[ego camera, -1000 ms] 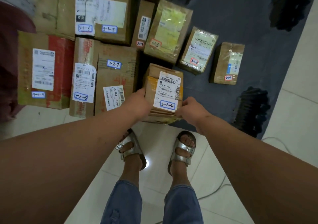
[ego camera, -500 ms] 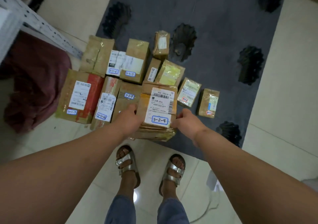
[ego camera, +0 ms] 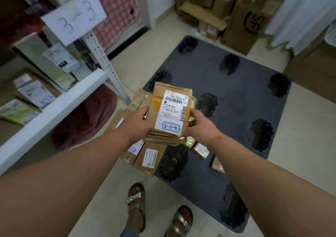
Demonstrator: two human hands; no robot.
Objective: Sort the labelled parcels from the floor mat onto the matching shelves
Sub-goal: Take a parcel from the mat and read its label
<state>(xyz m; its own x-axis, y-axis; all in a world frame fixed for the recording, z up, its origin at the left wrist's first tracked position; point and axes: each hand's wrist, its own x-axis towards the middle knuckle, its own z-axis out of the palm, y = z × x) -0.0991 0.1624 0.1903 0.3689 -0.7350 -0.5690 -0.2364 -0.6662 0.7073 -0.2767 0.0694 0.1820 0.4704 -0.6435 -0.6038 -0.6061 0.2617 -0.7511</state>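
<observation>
— Between the two hands, what's there?
— A brown parcel labelled 3-2-8, lifted above the floor mat. The left hand grasps its left edge, the right hand its right.
— And beyond the left grip?
— A white shelf, sign reading 3-3.

Both forearms are bare, with no sleeve, watch or bracelet on them, and the left hand and right hand wear no gloves or rings that can be made out. On the feet are metallic silver sandals, each with two broad straps across the foot and a small buckle, on a tan footbed that shows at toe and heel; the toes are uncovered. Just behind the left sandal, at the picture's lower edge, a sliver of faded blue denim trouser hem shows above the ankle.
</observation>
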